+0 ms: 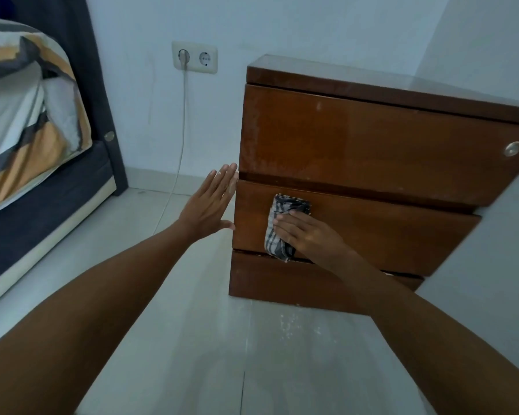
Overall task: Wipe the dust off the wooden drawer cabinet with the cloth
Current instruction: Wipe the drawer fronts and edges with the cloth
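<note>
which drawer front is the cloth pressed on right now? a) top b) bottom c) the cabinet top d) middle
d: the right hand presses the checked cloth flat against the middle drawer, below the top drawer's round knob.

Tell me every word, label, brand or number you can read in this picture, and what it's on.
None: no readable text shows anywhere.
The brown wooden drawer cabinet has only a round silver metal knob, unmarked.
The grey-and-white checked cloth under the right hand shows just its pattern.
The white double wall socket bears no legible marking.
</note>
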